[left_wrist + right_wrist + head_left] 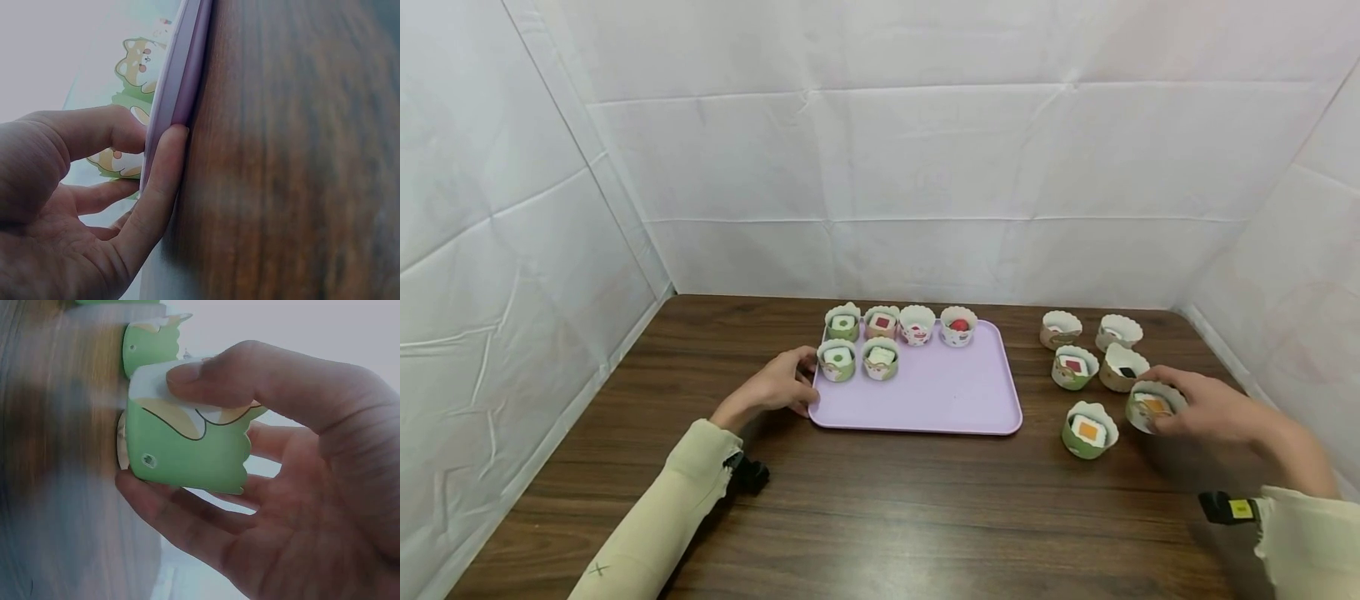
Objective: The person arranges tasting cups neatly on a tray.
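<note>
The lilac tray (955,392) lies on the table. My left hand (784,383) is at its left edge, fingers and thumb gripping the tray rim (181,75) in the left wrist view. On the tray stand several paper baking cups, including one with a red ball-shaped piece (959,326). To the right of the tray, my right hand (1213,406) grips a green dog-print paper baking cup (187,450) between thumb and fingers. It holds a white piece with an orange square top (1154,404). A similar orange-topped cup (1088,432) stands just left of it.
Behind the right hand several more cups stand close together, including one with a dark-topped piece (1123,369) and one with a red-topped piece (1074,367). The brown table (880,508) is bounded by white sheeting (925,167) at the back and sides.
</note>
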### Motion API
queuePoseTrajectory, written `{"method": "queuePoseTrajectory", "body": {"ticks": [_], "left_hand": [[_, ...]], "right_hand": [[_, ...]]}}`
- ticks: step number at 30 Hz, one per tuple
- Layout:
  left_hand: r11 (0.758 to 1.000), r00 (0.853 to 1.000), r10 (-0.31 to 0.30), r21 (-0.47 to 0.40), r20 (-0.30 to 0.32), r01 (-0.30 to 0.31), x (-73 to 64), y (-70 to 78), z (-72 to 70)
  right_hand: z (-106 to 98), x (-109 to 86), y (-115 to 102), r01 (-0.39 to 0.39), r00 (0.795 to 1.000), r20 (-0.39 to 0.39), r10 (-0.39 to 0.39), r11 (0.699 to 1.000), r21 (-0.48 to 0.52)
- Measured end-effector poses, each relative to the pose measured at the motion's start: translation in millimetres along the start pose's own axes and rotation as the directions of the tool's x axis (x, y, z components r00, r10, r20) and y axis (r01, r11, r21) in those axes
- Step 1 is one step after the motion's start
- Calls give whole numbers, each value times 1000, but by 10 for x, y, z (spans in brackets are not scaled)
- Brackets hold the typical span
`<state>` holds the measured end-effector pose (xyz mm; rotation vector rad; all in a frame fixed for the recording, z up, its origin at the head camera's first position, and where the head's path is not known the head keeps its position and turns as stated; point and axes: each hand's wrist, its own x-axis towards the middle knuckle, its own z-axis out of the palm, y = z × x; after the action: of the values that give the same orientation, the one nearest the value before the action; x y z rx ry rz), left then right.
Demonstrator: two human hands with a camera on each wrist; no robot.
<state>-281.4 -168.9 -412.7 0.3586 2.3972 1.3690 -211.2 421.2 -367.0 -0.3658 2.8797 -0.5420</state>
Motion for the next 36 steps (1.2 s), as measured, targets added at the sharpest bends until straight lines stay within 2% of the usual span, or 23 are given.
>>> {"method": "queuePoseTrajectory", "body": {"ticks": [7,20,27,36], "left_hand": [[1000,1000,-12,7,-11,12,-9,3,7],[1000,1000,18,6,-16,-18,4,-5,14],[1000,1000,18,-1,-14,-18,9,23,23],[1000,1000,15,6,-11,-15,4,3,25]], "right_hand": [[-20,43,-109,41,999,-35,-41,999,4],[-48,131,-309,74,993,-93,-77,996,-40],[-69,228,-481,59,996,-58,-60,998,-14],[-25,492,-808,133,990,-47,-132,991,24]]}}
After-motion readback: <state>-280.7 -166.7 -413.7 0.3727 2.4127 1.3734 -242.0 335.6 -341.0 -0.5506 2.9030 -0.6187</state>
